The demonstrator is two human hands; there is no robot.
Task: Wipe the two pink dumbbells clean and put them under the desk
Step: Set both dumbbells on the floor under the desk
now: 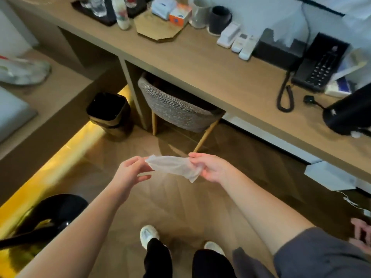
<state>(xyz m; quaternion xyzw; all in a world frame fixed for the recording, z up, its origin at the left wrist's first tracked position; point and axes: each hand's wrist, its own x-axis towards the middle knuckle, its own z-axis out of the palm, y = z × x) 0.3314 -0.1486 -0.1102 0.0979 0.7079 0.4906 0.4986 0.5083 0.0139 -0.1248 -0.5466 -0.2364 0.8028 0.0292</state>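
Though cluttered, wooden desk [200,62] above chair [174,110].

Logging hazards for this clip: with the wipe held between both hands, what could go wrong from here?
1. The chair fills the space under the desk; the dumbbells may not fit unless it moves.
2. Pink shapes at the right edge, probably the dumbbells, lie by a white cable on the floor: possible snag.
3. The left hand and right hand pinch the wipe only at its ends; it may slip.
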